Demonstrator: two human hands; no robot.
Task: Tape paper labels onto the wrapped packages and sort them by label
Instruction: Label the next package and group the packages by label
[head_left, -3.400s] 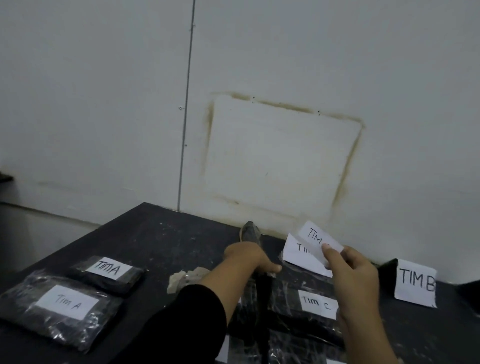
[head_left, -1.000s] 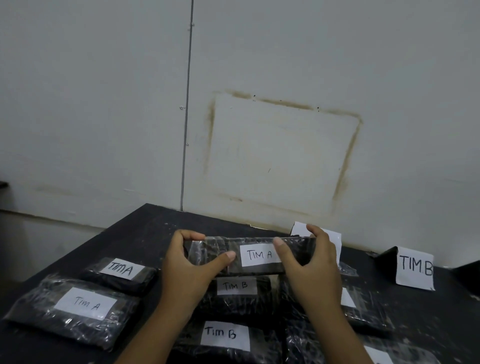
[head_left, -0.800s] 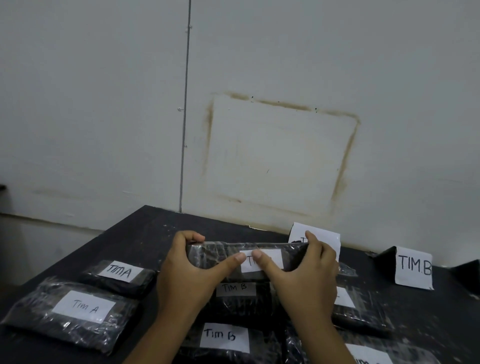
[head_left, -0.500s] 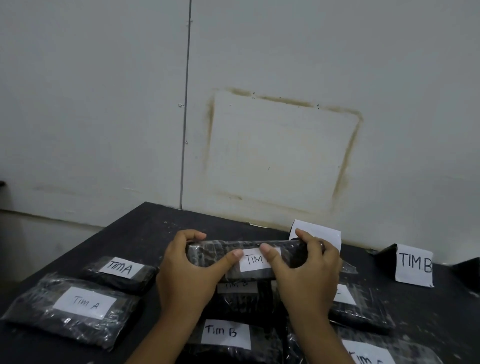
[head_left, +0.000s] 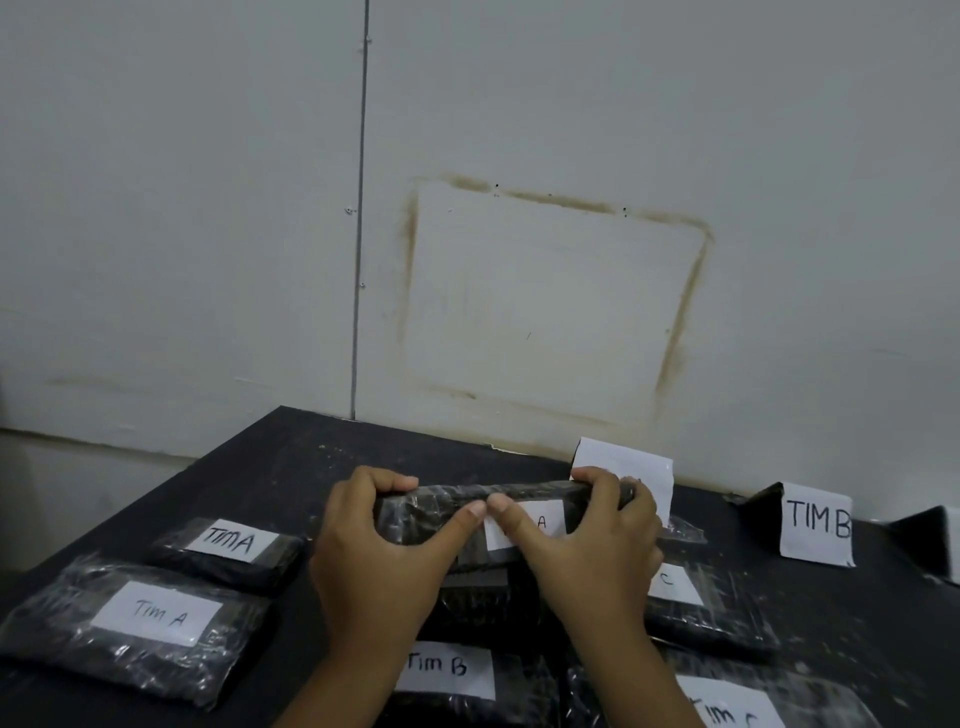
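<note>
Both hands grip a glossy, white-labelled package.

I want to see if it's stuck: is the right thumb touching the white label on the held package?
Touching. In the head view the right hand lays its thumb across the label, hiding some letters.

Pale grey wall with a brown-stained square outline, behind a scuffed black table.
</note>
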